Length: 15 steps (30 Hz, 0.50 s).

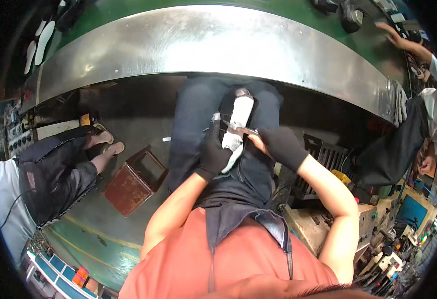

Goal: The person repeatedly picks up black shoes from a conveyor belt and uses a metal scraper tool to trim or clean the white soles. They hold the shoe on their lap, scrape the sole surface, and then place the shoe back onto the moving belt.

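Observation:
A long piece with a white surface and darker edges [242,108], shaped like a shoe, lies lengthwise over my lap between my thighs. My left hand [214,152], in a black glove with one pale-tipped finger, closes on its near left side. In my right hand [279,147], also black-gloved with bare fingers showing, is a slim metal hand tool [240,128]. The tool lies across the white surface, pointing left; its exact kind is too small to make out. A dark apron [253,179] covers my lap beneath.
A steel bench edge [193,42] curves ahead of my knees, with a green surface [151,7] beyond. White insoles [44,42] and a dark shoe [350,17] rest there. A brown bin [128,187] stands left. People sit left and reach in right; machines [370,219] stand lower right.

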Motion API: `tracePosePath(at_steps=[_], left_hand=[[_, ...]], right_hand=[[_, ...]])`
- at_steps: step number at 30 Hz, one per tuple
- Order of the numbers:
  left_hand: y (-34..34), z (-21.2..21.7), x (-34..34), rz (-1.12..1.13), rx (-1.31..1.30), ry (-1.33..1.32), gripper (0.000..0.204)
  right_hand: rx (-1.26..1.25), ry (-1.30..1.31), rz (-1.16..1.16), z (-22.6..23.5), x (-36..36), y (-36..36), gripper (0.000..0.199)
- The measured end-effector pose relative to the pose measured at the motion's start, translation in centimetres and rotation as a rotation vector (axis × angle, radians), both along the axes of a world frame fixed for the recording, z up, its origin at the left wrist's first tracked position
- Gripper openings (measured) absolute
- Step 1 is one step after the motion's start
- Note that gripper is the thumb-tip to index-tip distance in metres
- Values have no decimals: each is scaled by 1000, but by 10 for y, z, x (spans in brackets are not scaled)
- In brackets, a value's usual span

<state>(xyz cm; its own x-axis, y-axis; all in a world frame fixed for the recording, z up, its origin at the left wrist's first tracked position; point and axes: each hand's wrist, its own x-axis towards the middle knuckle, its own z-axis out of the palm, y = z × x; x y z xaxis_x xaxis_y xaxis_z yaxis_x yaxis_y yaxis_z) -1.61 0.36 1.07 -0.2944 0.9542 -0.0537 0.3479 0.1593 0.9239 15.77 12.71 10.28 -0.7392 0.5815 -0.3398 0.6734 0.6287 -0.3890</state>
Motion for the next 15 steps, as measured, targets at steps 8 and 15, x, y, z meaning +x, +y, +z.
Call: tracePosePath(at_steps=[8,15], left_hand=[[44,22,-12,114,-221,-1088,56],[28,-33,-32,-118,-103,173,61]], right_hand=[[-1370,87,-454,14,10,21,55],[-83,-54,243,94,-14,40,39]])
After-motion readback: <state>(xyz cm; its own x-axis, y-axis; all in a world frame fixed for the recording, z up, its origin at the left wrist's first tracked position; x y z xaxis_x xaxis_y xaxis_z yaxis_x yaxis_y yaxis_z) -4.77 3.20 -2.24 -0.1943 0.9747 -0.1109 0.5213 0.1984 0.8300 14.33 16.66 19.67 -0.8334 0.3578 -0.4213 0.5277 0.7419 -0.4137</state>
